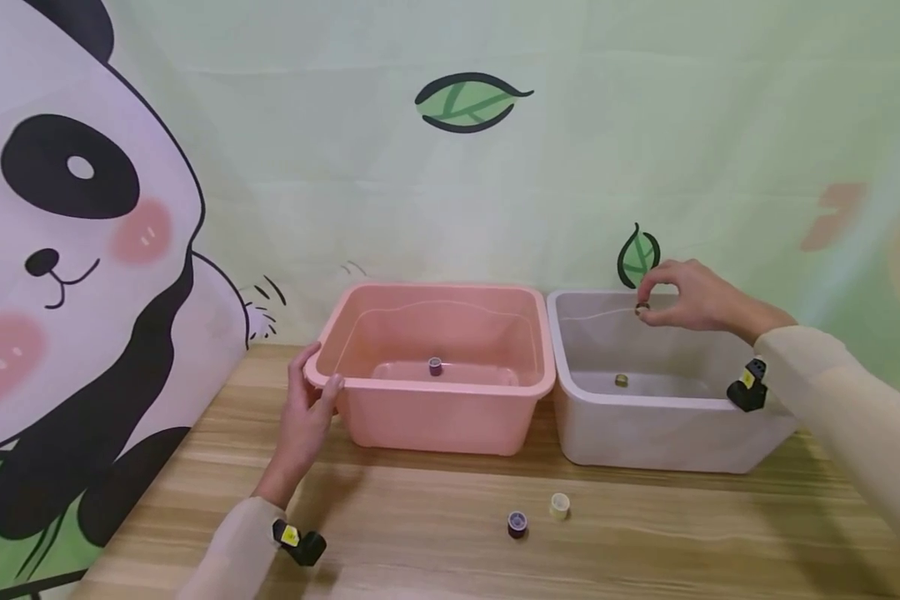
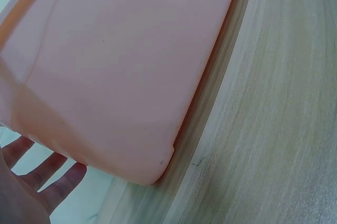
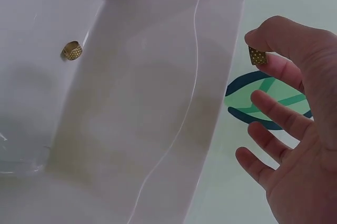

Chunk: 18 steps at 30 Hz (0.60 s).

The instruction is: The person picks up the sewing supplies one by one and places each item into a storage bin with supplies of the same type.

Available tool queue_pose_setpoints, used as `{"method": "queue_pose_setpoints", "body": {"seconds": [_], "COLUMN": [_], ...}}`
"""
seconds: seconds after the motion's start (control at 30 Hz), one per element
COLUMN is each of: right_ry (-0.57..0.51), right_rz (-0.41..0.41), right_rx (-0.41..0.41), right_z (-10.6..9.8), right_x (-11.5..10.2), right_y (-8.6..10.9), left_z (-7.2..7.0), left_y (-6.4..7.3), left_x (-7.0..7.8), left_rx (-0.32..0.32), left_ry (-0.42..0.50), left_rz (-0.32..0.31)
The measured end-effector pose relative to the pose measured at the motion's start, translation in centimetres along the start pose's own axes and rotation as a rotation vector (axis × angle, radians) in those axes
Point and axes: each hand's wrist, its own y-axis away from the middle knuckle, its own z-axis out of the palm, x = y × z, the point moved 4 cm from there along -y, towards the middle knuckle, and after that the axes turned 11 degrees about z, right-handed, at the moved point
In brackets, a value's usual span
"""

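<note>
Between thumb and index finger, my right hand (image 1: 693, 296) pinches a small gold dimpled thimble (image 3: 257, 55), held above the grey-white bin (image 1: 656, 402) near its back rim. A second gold thimble (image 3: 72, 50) lies on that bin's floor. My left hand (image 1: 306, 417) holds the pink bin (image 1: 435, 421) by its front left corner, thumb at the rim and fingers along the outer side. Inside the pink bin sits a small dark purple, cup-like piece (image 1: 435, 366). On the table in front are another purple piece (image 1: 517, 524) and a cream one (image 1: 559, 506).
Both bins stand side by side on a wood-grain table (image 1: 420, 517), close to a green wall hanging (image 1: 307, 167) with a panda and leaves. Each sleeve carries a black wrist camera (image 1: 300, 542).
</note>
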Motion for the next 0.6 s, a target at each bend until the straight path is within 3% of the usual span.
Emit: {"method": "queue_pose_setpoints", "body": {"seconds": [0.6], "right_ry": [0.062], "right_rz": [0.032], "right_rx": [-0.046], "right_z": [0.14], "right_x": [0.78], "right_y": [-0.23], "left_z": [-0.11], "left_y": [-0.01], "left_x": [0.06], "left_rx": [-0.006], "left_ry": [-0.014], "left_rz": [-0.009]}}
